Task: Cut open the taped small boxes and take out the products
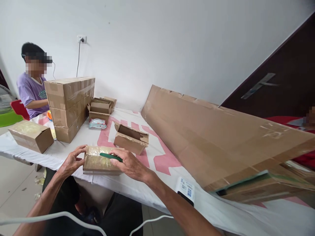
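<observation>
A small taped cardboard box [97, 162] lies at the near edge of the white-covered table [61, 147]. My left hand [71, 161] grips the box's left end, its fingers curled around the corner. My right hand [129, 164] rests on the box's top right and holds a thin green tool [110, 156] flat against the tape along the top.
An open empty box [131, 137] stands just behind. A stack of sealed boxes [70, 105], more open boxes [100, 108], a wipes pack [97, 123] and one sealed box [31, 135] lie further left. A large flattened carton [221, 131] slopes across the right. A person in purple [33, 88] sits at the far left.
</observation>
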Available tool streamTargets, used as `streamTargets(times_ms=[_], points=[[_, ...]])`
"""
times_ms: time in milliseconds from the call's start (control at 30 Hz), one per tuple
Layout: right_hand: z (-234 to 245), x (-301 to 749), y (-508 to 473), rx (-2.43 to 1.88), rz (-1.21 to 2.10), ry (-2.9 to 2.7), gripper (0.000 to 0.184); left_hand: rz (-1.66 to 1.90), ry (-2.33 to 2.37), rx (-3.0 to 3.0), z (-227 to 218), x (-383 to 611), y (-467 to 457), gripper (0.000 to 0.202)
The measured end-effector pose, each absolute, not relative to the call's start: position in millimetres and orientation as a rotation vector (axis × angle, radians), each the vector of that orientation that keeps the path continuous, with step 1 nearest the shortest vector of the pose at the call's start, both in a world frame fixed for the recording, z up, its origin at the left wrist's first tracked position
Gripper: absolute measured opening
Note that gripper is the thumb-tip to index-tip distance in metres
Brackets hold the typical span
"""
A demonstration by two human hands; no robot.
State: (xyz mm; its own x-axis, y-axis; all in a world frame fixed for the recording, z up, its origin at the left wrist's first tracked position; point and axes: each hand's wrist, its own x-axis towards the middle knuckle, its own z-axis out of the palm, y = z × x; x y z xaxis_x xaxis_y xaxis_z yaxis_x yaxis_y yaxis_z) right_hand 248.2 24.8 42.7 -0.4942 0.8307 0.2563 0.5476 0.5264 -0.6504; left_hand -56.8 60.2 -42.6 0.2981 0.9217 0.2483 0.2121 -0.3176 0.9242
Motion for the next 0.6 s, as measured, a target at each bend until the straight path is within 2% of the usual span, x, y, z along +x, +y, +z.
streamTargets(times_ms=[267, 600], points=[[63, 227, 38, -1.158, 0.376, -2.471, 0.026, 1.084, 1.027, 1.718, -42, -55, 62, 0.042], [69, 221, 39, -1.184, 0.250, -2.526, 0.023, 1.083, 1.055, 1.757, -44, -55, 62, 0.041]])
